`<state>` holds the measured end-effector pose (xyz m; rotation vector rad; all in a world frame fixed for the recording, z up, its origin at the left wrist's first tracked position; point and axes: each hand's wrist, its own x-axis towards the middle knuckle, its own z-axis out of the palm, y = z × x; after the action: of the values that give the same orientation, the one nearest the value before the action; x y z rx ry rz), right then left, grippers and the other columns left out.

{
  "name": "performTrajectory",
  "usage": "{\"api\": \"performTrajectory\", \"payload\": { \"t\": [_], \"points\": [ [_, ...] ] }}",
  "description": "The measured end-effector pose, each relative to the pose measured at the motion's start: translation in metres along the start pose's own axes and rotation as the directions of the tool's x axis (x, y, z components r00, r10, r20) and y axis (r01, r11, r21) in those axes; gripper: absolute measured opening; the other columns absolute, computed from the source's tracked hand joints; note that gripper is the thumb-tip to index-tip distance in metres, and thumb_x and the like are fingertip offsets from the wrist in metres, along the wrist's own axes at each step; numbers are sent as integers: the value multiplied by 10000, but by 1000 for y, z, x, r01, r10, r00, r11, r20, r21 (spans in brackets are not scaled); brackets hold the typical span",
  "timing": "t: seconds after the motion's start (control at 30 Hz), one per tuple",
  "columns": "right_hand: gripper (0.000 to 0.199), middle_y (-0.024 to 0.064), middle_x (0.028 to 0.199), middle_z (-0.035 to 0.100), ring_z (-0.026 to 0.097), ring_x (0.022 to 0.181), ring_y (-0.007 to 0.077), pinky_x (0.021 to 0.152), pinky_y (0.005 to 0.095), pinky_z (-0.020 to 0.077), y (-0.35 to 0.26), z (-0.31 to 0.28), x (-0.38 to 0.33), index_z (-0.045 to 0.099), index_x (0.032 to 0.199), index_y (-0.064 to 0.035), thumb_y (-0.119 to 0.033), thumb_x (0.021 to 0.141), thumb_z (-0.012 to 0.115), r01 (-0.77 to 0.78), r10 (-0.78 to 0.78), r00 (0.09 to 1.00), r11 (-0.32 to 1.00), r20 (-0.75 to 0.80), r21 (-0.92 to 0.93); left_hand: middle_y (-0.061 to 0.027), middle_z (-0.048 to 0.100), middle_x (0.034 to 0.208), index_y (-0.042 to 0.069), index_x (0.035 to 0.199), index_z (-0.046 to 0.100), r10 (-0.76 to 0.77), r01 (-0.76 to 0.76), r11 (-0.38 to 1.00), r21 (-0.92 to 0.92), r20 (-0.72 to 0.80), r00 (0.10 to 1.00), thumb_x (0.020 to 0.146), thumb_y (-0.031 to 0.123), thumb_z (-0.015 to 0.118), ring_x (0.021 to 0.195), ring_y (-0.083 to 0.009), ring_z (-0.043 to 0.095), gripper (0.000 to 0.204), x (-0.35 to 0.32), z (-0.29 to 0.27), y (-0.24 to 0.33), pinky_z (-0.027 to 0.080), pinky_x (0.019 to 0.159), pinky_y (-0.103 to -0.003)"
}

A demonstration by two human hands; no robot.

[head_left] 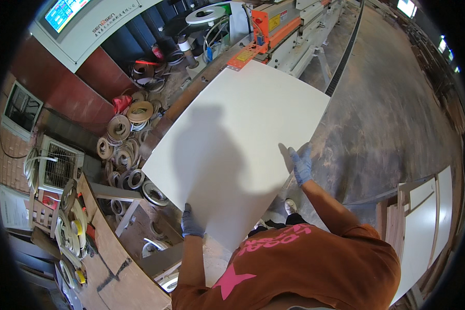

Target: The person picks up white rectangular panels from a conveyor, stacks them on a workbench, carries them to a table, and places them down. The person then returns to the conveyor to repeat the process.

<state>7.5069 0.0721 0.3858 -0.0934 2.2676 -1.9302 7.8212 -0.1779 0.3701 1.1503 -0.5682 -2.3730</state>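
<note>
A large white panel (266, 111) lies in front of me, its far edge reaching a machine's orange guard plate (241, 57). My left hand (191, 223), in a blue-grey glove, grips the panel's near left edge with the thumb on top; the fingers under it are hidden. On the right edge, my right hand (302, 165), gloved the same way, holds the board near its near right corner. Part of that hand's grip is out of sight beneath the panel. A dark shadow falls across the middle of the white surface.
Beyond the panel runs a long machine with an orange housing (274, 23). Rolls of edge banding (120, 128) are heaped at the left. A wooden table (111, 268) stands at the lower left, and white boards (421, 227) lean at the right. Grey floor (382, 119) stretches along the right side.
</note>
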Motion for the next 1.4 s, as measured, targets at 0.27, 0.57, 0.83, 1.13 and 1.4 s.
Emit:
{"api": "performTrajectory", "payload": {
  "t": [0.27,0.57,0.83,1.13,1.4],
  "points": [
    [1030,253,1377,303,342,1257,268,1047,327,302,-16,-10,13,12,1379,153,-313,779,707,-136,91,979,958,184,254,-134,533,1252,28,1272,472,-38,38,999,5,6,999,910,461,473,1117,-289,522,564,8,12,-4,423,961,-390],
    [889,217,1261,444,425,1167,218,995,308,349,-6,-32,75,119,1350,173,-231,808,696,57,-83,988,980,129,189,-127,559,1224,29,1244,499,-64,64,997,43,-15,998,898,500,478,1086,-281,549,585,25,71,-20,434,954,-383],
    [1032,315,1316,387,378,1260,342,1043,353,312,-12,-51,155,191,1329,180,-468,725,721,18,-42,995,970,-93,-243,-124,570,1206,37,1223,517,-112,117,992,43,-101,989,915,484,454,1094,-291,538,547,61,143,-44,427,951,-415],
    [904,267,1381,351,373,1273,313,1042,317,300,-18,-89,227,225,1357,133,-450,807,643,10,-14,998,996,54,91,-130,465,1342,39,1334,402,-22,11,989,145,76,997,959,421,342,1166,-307,489,539,120,196,-80,371,1012,-425],
    [729,77,1328,472,482,1148,254,912,394,377,23,-115,166,351,1396,-116,-509,828,584,-150,131,985,970,110,190,3,548,1152,280,1213,476,6,-5,999,51,-20,1000,874,385,560,1011,-203,535,365,78,166,-88,473,826,-457]
  ]
}}
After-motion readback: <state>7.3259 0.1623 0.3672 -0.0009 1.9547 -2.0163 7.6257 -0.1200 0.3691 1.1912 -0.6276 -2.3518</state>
